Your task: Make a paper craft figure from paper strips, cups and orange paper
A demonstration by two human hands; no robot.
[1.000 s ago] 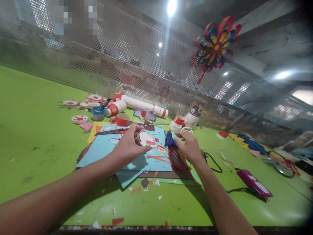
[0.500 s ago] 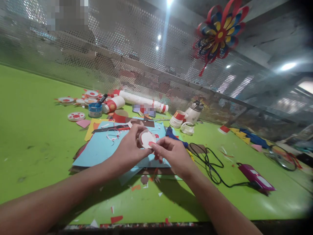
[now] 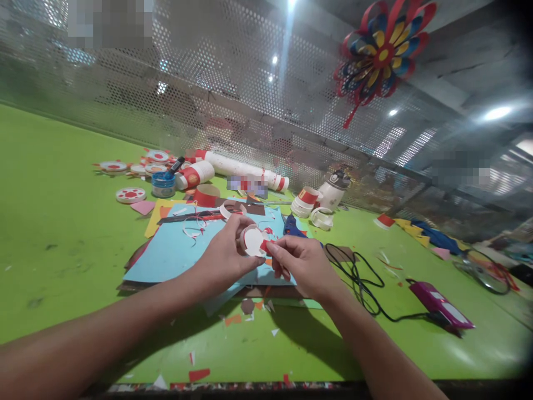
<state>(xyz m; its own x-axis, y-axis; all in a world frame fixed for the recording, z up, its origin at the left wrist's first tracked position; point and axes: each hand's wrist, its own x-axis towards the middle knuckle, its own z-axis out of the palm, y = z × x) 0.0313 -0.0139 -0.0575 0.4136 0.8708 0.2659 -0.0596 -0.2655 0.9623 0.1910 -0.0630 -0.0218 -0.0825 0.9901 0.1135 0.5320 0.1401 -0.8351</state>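
Red piece (image 3: 264,246), pinched by right hand (image 3: 306,265), is apparently being fitted to round white piece (image 3: 252,241) gripped by left hand (image 3: 225,249); steady alignment is needed.

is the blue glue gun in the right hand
No, the right hand pinches a small red piece, and the glue gun lies beyond it.

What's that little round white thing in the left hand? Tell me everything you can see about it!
The round white piece looks like paper or card, with a pale, flat round face and a low rim. A thin reddish line shows near its left edge. It is held tilted above the blue paper, gripped by the left hand. The right hand holds a small red piece at its right edge; whether that is stuck on can't be told.
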